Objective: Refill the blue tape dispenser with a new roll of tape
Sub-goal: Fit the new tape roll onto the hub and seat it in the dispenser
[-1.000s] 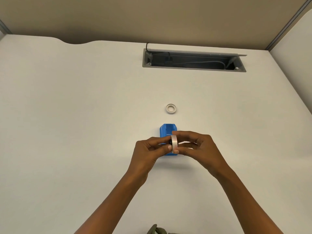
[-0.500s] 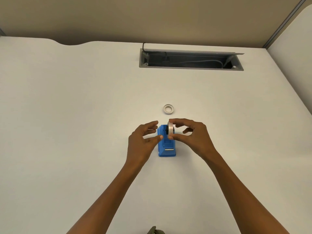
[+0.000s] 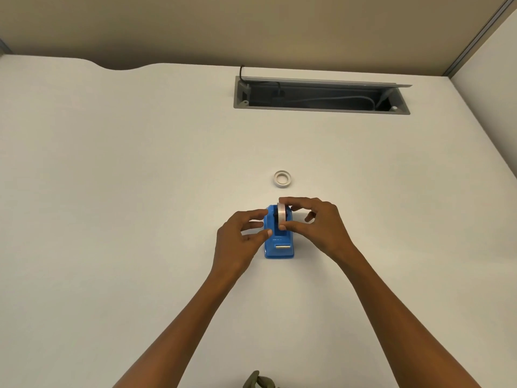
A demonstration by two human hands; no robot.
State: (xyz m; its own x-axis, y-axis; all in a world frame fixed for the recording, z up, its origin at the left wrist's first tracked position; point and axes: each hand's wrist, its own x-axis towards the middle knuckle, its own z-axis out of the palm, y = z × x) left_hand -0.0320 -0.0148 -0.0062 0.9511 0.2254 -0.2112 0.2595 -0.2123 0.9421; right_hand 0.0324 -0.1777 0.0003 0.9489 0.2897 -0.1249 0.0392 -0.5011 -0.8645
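My right hand (image 3: pixel 321 228) pinches the new tape roll (image 3: pixel 282 216): forefinger curled over its top edge, thumb pressed at its near lower edge. The roll stands on edge, upright, its flat faces turned left and right. It sits in the upper well of the blue tape dispenser (image 3: pixel 279 239), partly sunk between the blue side walls; I cannot tell whether its hub is fully seated. My other right fingers are bent and lifted off to the right of the roll, holding nothing.

My left hand (image 3: pixel 240 239) is just left of the dispenser. Its thumb tip touches the dispenser's left wall at about mid-height; the forefinger reaches toward the upper left corner, touching or nearly so, I cannot tell which. The fingers are loosely curved, not wrapped round anything.

The dispenser stands on the white desk (image 3: pixel 112 219) between my two hands, cutter end toward me, a small metallic strip showing on its near slope below my thumbs.

Beyond my fingertips, near but apart from the dispenser, a pale empty tape core (image 3: pixel 282 179) lies flat on the desk, hole facing up.

Farther out from my hands, an open grey cable tray (image 3: pixel 321 109) is set into the desk, lid raised at its far side, dark and grey cables inside. A tan partition wall (image 3: pixel 251 29) rises behind the desk's far edge. Close under my forearms, at the near edge, a small olive-coloured scrap (image 3: pixel 258 382) shows; too cropped to identify.
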